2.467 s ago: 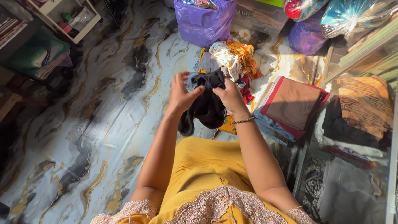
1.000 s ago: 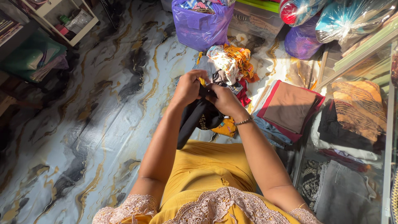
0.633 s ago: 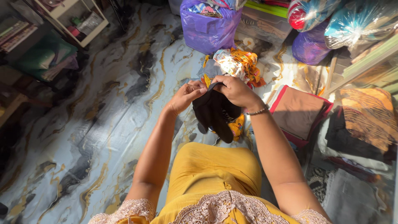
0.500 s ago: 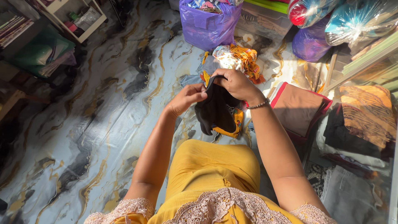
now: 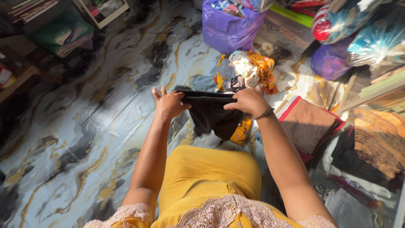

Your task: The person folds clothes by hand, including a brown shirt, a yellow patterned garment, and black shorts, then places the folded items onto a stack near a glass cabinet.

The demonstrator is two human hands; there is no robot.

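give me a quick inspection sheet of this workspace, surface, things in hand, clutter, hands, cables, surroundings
surface: marbled floor, grey with gold and black veins, partly sunlit
things in hand: black garment, held stretched flat along its top edge, the rest hanging down
clutter: heap of mixed clothes just beyond the hands; folded brown cloth on a stack to the right
hands: left hand grips the garment's left end, right hand its right end; bracelet on the right wrist
cables: nothing seen
surroundings: purple bag stuffed with cloth ahead; clear plastic bags upper right; shelves of folded clothes at right; low shelf upper left
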